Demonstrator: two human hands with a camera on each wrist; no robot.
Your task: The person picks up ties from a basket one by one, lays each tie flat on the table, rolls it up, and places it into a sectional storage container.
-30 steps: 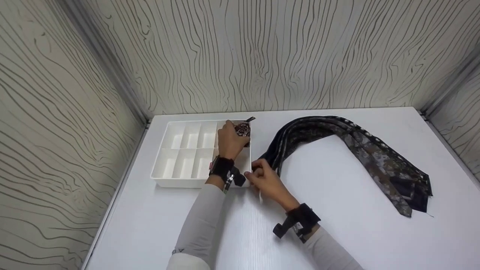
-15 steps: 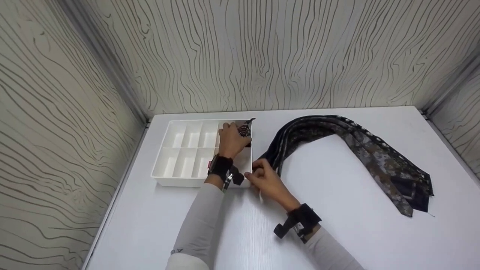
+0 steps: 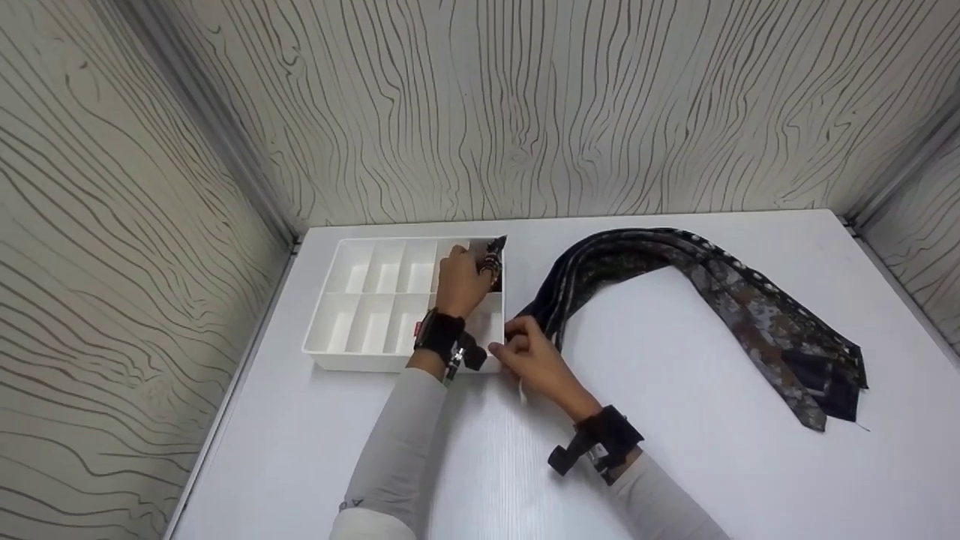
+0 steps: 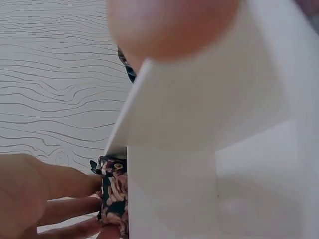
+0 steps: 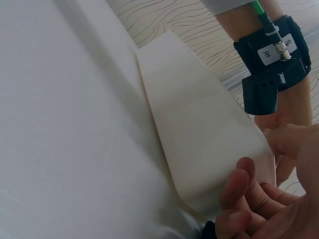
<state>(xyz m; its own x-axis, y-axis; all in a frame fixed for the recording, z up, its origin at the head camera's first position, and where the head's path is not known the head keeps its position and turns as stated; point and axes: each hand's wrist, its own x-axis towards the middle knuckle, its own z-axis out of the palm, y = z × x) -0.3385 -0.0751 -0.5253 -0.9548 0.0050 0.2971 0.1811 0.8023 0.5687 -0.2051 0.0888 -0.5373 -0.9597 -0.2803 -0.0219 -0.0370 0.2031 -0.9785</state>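
Observation:
In the head view, a white divided box (image 3: 360,363) stands on the table. My left hand (image 3: 461,289) reaches into its back right compartment and holds a rolled necktie (image 3: 491,264). The left wrist view shows the dark floral roll (image 4: 114,191) against the divider, with the fingers of that hand on it. At the front right corner, my right hand (image 3: 540,367) grips the box wall, thumb on the rim. Seen from the right wrist, its fingers curl over the outside wall (image 5: 199,114). The roll's underside is hidden.
Several long dark patterned neckties (image 3: 757,307) lie in a curved bundle right of the box, their near ends beside my right hand. A small red tag (image 3: 418,328) shows by my left wrist. Wood-patterned panels (image 3: 525,112) border the table behind and at the sides.
The rolled necktie has turned slightly, and its protruding end sits lower at the back corner. My left hand has shifted a little with it. My right hand keeps its grip on the box.

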